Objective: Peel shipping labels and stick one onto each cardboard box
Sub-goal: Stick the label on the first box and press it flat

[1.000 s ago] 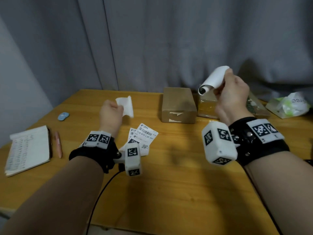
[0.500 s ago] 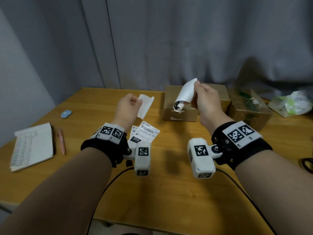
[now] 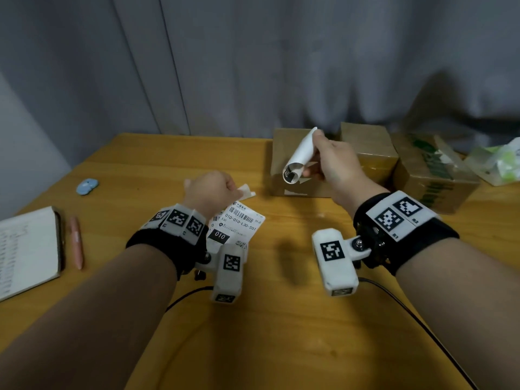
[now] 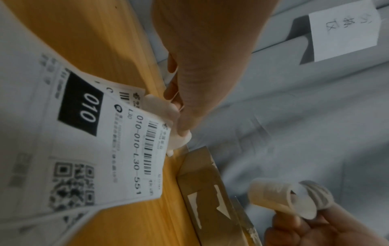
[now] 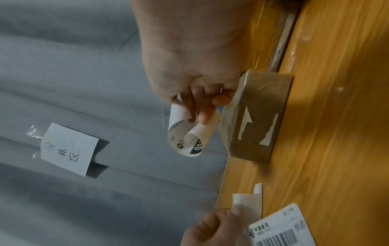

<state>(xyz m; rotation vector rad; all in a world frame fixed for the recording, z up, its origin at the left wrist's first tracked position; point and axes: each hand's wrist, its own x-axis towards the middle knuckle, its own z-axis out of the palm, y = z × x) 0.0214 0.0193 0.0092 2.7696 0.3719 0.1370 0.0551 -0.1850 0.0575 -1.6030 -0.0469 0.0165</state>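
Wooden table [image 3: 281,333], grey curtain behind. Right hand [image 3: 334,164] pinches curled peeled label [image 3: 298,157] over nearest cardboard box [image 3: 284,153]; left hand [image 3: 209,190] grips backing paper [image 3: 246,191]. Next: probably flatten label onto box.

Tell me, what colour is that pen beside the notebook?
Salmon pink pen, clearest in the head view.

Three boxes [image 3: 299,161]; one pen [image 3: 76,242]; one notebook [image 3: 26,250].

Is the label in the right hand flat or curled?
Curled. The label is rolled into a loose tube pinched by the right hand; the right wrist view shows its printed face on the inside of the roll.
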